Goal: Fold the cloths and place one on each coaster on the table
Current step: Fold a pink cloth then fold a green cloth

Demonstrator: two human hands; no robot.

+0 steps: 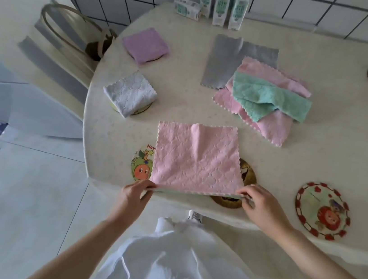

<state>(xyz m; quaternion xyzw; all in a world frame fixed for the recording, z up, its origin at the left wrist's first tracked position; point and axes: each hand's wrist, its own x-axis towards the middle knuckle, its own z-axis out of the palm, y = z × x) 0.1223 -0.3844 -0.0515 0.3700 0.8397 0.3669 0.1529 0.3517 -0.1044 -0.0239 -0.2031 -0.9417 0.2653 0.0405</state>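
You've got the pink square textured cloth (pixel 195 157) spread flat at the near edge of the cream speckled table (pixel 182 110), and it lies straight out from your grip, away from your body. Your left hand (pixel 134 192) pinches the near left corner and your right hand (pixel 261 205) pinches the near right one, fingers curled onto the hem, so the held edge runs left to right between them.

My guess is the fold goes forward, near edge over to far edge, and neither hand is better placed than the other. Watch the little ridge by the far edge, it could fold in crooked.

The cloth overlaps the green-and-orange cartoon fruit coaster (pixel 141 165) on your left and the brown round coaster (pixel 248 175) on your right.

Writing-wise: the fruit coaster shows something like "Hav", with the rest under the cloth. The white-and-green cartons (pixel 220 5) at the back are too blurred to read.
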